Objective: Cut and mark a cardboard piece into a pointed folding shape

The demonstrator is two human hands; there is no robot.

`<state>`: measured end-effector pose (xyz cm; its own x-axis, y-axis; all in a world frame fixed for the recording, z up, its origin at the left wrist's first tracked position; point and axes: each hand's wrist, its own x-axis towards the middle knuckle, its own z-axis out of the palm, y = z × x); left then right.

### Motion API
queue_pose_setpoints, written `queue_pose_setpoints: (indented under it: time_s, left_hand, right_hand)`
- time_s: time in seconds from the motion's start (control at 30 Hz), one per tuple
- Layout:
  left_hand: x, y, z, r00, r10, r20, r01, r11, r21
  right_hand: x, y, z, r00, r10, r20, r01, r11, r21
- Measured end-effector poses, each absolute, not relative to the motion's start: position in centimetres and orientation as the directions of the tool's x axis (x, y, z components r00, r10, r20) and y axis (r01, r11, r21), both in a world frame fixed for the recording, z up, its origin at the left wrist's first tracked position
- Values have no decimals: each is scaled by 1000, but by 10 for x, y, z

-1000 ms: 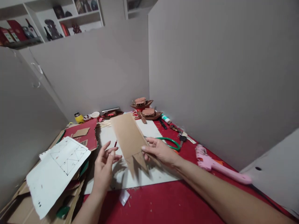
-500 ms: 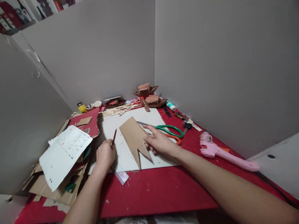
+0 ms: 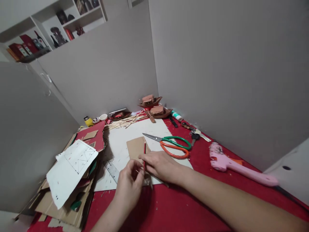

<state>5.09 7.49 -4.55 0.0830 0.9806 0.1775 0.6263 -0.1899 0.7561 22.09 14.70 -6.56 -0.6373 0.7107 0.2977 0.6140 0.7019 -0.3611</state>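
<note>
In the head view, the cardboard piece (image 3: 135, 146) should be light and fairly stiff, likely to keep its shape when lifted by one side but to crease if pinched hard or bent across its middle; its dull paper face suggests little slipperiness. The long side edges look like the sound place to take hold, with the fingers flat, while the far corners could blunt if pressed. The pencil (image 3: 145, 148) is probably lighter still, rigid and smooth, easily rolled between fingertips, and best held low on its shaft. As for looks, the cardboard is plain brown with a straight far edge and crisp corners; its near end is mostly hidden under the hands. The pencil is slim, red and dark, and points away from the person. The cardboard is over the white sheet (image 3: 159, 127), towards the front edge of that sheet, which itself lies on the red surface (image 3: 169, 206). The left hand (image 3: 130, 182) has its fingers curled in at the pencil's lower part, and the right hand (image 3: 164, 166) bends over the cardboard beside it; which of the two grips the pencil I cannot tell. Scissors (image 3: 161, 140) lie just right of the cardboard, and a clear ruler (image 3: 112, 171) is left of it, by the sheet's front edge.
</note>
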Motion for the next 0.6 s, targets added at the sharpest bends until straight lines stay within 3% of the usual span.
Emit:
queue_pose_setpoints:
  time_s: [0.1, 0.2, 0.3, 0.6]
  left_hand:
    - [35, 65, -46, 3, 993, 117, 689, -86, 719]
    - [4, 67, -55, -111, 964, 243, 908, -1, 420]
    - [-14, 72, -72, -142, 981, 130, 966, 109, 235]
    - [-24, 74, -83, 30, 997, 75, 947, -52, 318]
  right_hand:
    - [225, 152, -66, -510, 803, 307, 709, 595, -379]
    - [228, 158, -68, -416, 853, 317, 759, 517, -395]
    - [225, 158, -75, -458, 839, 294, 735, 543, -406]
    - [222, 155, -85, -593, 780, 199, 670, 615, -415]
